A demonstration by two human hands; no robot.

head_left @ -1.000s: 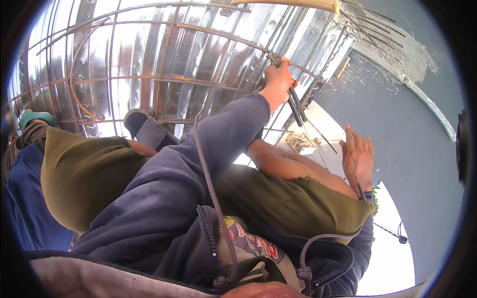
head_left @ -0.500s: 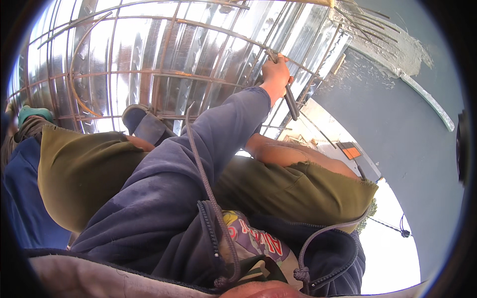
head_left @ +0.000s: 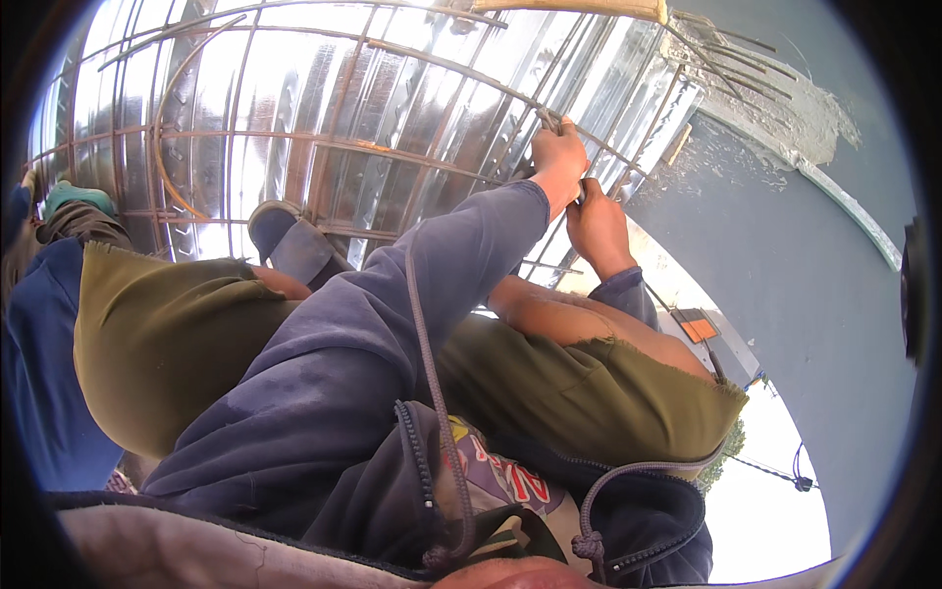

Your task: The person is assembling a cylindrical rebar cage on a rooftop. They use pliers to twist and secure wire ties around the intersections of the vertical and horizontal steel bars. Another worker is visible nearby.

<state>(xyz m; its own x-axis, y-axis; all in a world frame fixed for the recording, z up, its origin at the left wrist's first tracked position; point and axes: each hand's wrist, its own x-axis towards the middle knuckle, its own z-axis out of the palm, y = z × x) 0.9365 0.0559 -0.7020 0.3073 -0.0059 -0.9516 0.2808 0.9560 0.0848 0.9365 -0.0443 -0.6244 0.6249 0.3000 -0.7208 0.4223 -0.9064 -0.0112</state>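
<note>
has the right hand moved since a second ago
Yes. The right hand has come up from low beside the grey wall to the rebar cage, just below the left hand.

The rebar cage [head_left: 324, 147] is a curved grid of thin rusty bars, standing against shiny corrugated metal sheeting [head_left: 245, 98]. The left hand [head_left: 557, 157] grips a crossing of two bars high up; the right hand [head_left: 596, 221] closes just below it, touching.
</note>
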